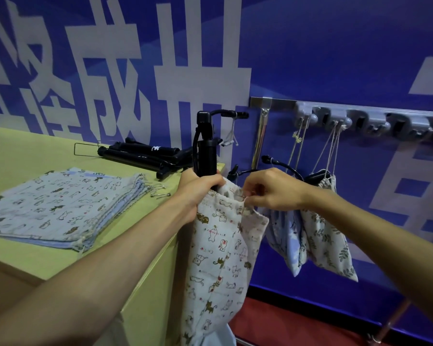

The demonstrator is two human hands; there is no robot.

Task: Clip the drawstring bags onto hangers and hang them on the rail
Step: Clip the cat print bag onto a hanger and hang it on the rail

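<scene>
Where the yellow-green table (pixel 35 151) stops, its right edge drops away at the middle of the frame, and the room between that edge and the blue wall (pixel 323 51) on the right is open down to a strip of red floor (pixel 273 320) at the bottom. White characters cover the wall's upper left. Across the right middle runs the rail (pixel 360 116), a grey strip of hooks fixed to the wall, with a metal post (pixel 260 136) slanting down from its left end. On the table's left half a stack of folded bags (pixel 60 208) lies flat. Behind it, toward the wall, is a pile of spare hangers (pixel 145 153), and a few small metal pieces (pixel 160 194) lie just beside the stack's right corner. Below the rail the hung bags (pixel 328 240), one blue and one leaf-printed, dangle by their cords, touching each other. At centre frame the cat-print bag (pixel 218 258) hangs in the open gap beside the table's edge. The left hand (pixel 200 191) is clenched round the stem of a black hanger (pixel 205 143), held upright with its hook curving right, and traps the bag's top left corner against it. The right hand (pixel 273 191) pinches the bag's top hem between thumb and fingertips, just left of the hung bags
</scene>
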